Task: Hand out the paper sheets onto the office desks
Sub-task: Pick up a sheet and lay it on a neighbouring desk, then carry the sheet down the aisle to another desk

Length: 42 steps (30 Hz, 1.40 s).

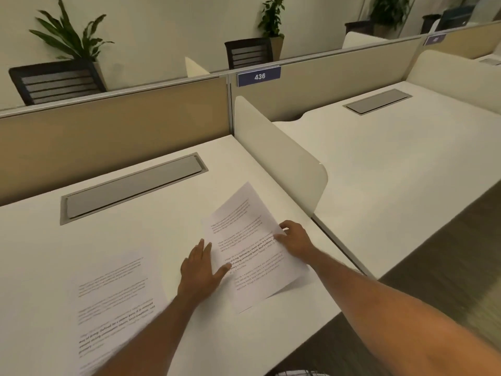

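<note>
On the near desk [168, 234] a printed sheet [113, 302] lies flat at the left. Just right of it, the left hand [199, 270] presses flat, fingers spread, on a second sheet [252, 248], whose right edge the right hand [294, 241] pinches. Beyond the divider [279, 150], the next desk [393, 147].

blue partition sign [259, 76] reads "436".

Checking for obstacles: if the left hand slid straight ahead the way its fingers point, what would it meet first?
Probably the white divider between the desks. The left hand lies flat, fingers aimed up-right beside the printed sheet; only bare desk seems between, though depth is uncertain.
</note>
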Each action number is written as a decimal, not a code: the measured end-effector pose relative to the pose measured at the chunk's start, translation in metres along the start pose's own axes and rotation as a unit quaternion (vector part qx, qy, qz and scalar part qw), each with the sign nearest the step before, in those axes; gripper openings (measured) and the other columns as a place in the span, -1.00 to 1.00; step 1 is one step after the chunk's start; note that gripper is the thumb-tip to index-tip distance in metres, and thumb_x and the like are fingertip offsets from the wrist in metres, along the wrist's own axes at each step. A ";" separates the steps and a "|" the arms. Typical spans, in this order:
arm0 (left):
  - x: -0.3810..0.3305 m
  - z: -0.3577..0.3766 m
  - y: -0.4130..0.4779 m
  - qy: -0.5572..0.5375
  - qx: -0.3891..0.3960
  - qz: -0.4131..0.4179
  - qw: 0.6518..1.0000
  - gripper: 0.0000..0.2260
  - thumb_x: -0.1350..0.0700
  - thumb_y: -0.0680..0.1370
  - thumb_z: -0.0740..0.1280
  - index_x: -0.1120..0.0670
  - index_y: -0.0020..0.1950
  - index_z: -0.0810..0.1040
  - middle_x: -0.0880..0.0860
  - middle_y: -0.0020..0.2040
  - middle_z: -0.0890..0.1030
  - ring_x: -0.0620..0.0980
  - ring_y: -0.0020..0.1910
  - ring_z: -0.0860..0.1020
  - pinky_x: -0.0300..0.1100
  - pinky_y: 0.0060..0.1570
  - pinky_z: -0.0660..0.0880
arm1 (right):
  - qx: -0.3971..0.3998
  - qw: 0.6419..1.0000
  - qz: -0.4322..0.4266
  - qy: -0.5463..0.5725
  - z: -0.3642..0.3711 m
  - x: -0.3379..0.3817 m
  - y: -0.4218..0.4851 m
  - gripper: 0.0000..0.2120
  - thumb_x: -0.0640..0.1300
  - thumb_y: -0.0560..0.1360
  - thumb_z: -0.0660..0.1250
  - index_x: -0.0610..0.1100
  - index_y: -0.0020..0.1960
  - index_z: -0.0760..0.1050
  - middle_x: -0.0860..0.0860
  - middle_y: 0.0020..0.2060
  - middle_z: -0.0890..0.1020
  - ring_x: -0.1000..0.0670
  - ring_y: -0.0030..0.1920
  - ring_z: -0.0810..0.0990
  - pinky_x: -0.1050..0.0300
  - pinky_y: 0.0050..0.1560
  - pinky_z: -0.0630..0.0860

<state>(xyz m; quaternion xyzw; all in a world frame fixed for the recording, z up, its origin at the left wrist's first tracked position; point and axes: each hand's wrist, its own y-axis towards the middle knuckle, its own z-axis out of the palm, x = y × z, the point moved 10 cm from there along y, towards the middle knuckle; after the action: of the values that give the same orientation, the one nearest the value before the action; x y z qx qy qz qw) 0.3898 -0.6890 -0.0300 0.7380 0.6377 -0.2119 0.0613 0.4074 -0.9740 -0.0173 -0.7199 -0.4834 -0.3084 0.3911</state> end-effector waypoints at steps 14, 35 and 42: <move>-0.144 0.004 0.020 -0.465 0.049 0.016 0.884 -0.44 -0.13 0.54 0.34 0.01 0.47 0.25 0.08 0.15 0.55 0.01 0.11 0.54 -0.11 0.13 0.40 | -0.133 0.924 0.087 0.347 -0.121 -0.073 -0.102 -0.75 -0.22 0.50 0.40 -0.23 0.16 0.52 -0.18 0.05 0.68 -0.21 0.00 0.69 -0.17 0.04 0.63; -0.531 0.139 0.035 -0.345 0.225 0.230 0.881 -0.77 -0.01 0.59 0.31 0.08 0.18 0.53 -0.03 0.04 0.65 -0.04 -0.04 0.63 -0.23 -0.13 0.49 | -0.358 0.759 0.104 0.533 -0.393 -0.278 -0.169 -0.90 -0.30 0.54 0.33 -0.22 0.05 0.47 -0.25 0.07 0.65 -0.24 -0.01 0.68 -0.22 -0.01 0.60; -0.670 0.202 0.050 -0.353 0.288 0.225 0.861 -0.80 0.03 0.60 0.30 0.07 0.18 0.52 -0.03 0.04 0.66 -0.05 -0.02 0.64 -0.23 -0.18 0.53 | -0.392 0.748 0.109 0.525 -0.526 -0.345 -0.164 -0.89 -0.31 0.54 0.33 -0.23 0.06 0.48 -0.26 0.06 0.65 -0.25 -0.01 0.66 -0.21 0.02 0.60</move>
<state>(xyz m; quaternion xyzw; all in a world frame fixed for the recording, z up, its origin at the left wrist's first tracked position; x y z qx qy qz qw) 0.3262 -1.3842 0.0408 0.7220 0.3002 -0.6131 0.1130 0.1008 -1.5470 0.0077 -0.5825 0.0429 -0.7551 0.2977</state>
